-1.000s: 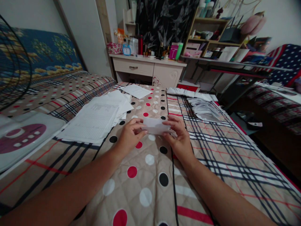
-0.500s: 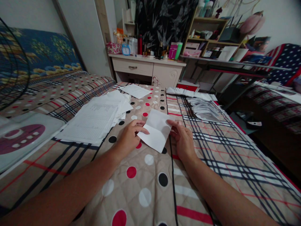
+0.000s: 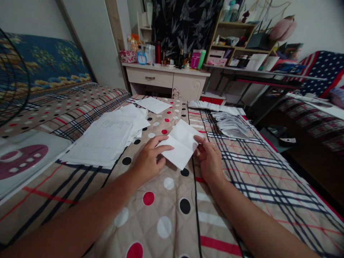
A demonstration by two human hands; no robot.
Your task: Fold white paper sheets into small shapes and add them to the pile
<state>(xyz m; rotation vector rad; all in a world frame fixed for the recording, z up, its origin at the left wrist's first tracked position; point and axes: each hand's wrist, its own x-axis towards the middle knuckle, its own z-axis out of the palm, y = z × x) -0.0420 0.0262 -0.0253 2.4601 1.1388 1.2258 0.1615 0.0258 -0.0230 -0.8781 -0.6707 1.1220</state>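
A white sheet of paper [image 3: 182,144] with a crease across its middle lies unfolded on the quilted bedspread [image 3: 172,200]. My left hand [image 3: 149,161] rests on the sheet's left edge, index finger stretched along the crease, other fingers curled. My right hand [image 3: 210,161] pinches the sheet's right edge between thumb and fingers. A stack of printed white sheets [image 3: 107,137] lies to the left of my left hand.
A single white sheet [image 3: 153,104] lies further back. Rows of folded white paper pieces [image 3: 231,123] sit at the right, more along the far edge [image 3: 212,106]. A white and maroon device [image 3: 24,157] is at left. A dresser [image 3: 166,79] and shelves [image 3: 242,39] stand beyond.
The paper, held folded into a narrow strip a second ago, has been opened out flat. Both hands have moved apart to its left and right edges.
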